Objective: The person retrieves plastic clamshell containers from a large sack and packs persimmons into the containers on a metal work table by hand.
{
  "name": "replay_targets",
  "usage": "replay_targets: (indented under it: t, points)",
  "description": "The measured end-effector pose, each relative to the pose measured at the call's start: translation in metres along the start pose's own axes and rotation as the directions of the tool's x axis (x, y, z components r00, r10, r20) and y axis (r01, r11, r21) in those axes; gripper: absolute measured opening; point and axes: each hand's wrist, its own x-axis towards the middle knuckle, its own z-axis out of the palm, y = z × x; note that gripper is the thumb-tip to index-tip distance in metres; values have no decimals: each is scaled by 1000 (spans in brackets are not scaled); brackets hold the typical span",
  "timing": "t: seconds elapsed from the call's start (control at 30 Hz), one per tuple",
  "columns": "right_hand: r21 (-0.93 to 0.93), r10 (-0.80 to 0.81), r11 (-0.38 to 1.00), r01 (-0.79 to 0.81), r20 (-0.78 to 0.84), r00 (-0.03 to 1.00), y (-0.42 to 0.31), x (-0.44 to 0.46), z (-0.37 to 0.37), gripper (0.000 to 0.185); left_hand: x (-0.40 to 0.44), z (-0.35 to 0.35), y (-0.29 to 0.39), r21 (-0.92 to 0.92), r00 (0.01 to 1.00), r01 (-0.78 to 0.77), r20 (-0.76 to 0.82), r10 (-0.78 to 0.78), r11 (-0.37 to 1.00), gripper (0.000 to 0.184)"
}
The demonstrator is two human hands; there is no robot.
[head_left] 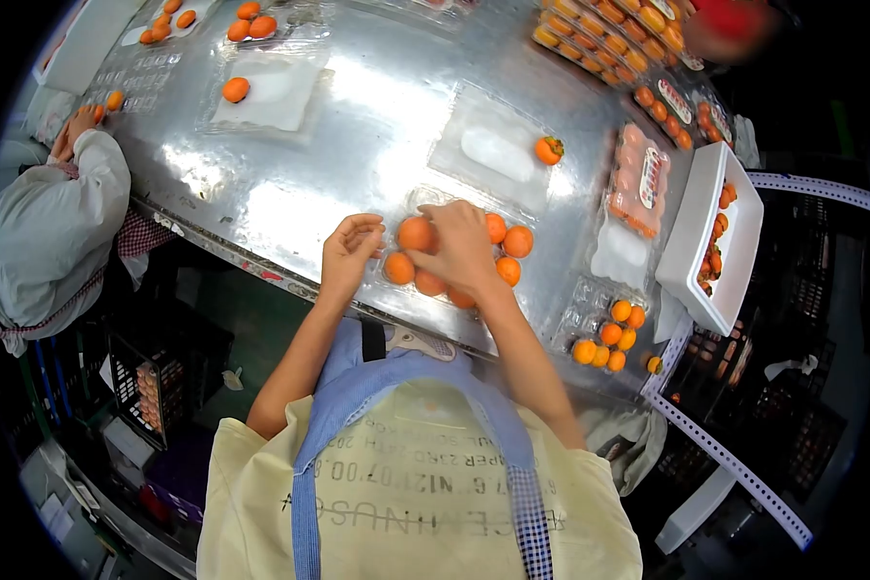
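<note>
A clear plastic tray (418,200) with several orange persimmons (518,241) lies near the table's front edge. Over the tray, my right hand (454,246) rests among the fruit, its fingers spread, with the thumb and fingertips at a persimmon (416,233). Whether it grips that fruit cannot be made out. My left hand (351,253) is just left of the tray, fingers apart and slightly curled, holding nothing. Behind the tray sits an open clear container (483,145) with a white pad, and one persimmon (549,150) by its right side.
On the metal table (261,174), a half-filled tray (604,333), a labelled pack (638,179) and stacked packs (614,39) stand right. A white bin (681,242) holds persimmons. Another person (53,232) works at left; a blurred red shape (735,19) is at upper right.
</note>
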Motion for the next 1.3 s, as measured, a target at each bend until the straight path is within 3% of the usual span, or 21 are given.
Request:
replay_targets:
  t: [0.1,0.17,0.23,0.33,0.43,0.57,0.67,0.73,0.83,1.0,1.13,1.17,1.23,1.3]
  points:
    - [355,226,905,-236,72,972,-11,-7,-17,51,-5,10,16,-109,990,107,101,-96,988,29]
    - [648,326,702,-296,77,942,-18,-17,-22,55,-11,20,31,-240,951,239,255,-176,941,34]
    - [768,275,603,-219,58,960,-11,-26,-19,59,-15,27,43,-368,860,413,459,-223,833,40]
    - [842,223,524,-126,8,975,-13,-34,-21,63,-20,37,49,-462,765,516,628,-145,722,44]
    - [873,228,459,-166,65,972,-20,-38,-34,64,-25,41,46,-420,823,415,551,-137,807,43]
    - [900,237,412,-142,45,971,-19,-42,-36,63,-31,45,53,-272,926,107,378,4,956,43]
    - [814,209,537,-222,127,970,-24,-42,-45,59,-34,44,59,-176,942,6,330,54,984,44]
    - [779,203,600,-184,74,976,-26,-40,-44,55,-38,45,63,-129,946,-15,318,56,991,43]
    - [759,217,624,-185,59,974,-28,-39,-45,51,-41,46,63,-144,943,-21,325,67,989,41]
    - [798,254,555,-235,107,961,-25,-40,-40,45,-41,46,58,60,913,-313,292,283,948,39]
    - [875,259,419,-241,139,956,-27,-41,-38,44,-37,40,54,265,820,-542,373,434,797,43]
    - [900,264,364,-239,146,953,-28,-41,-38,44,-37,39,54,265,810,-553,392,436,790,44]
    - [902,236,384,-197,110,966,-27,-42,-39,44,-37,39,57,264,789,-575,429,440,774,45]
    - [899,244,401,-178,83,966,-28,-44,-40,45,-41,44,64,58,855,-389,395,337,920,45]
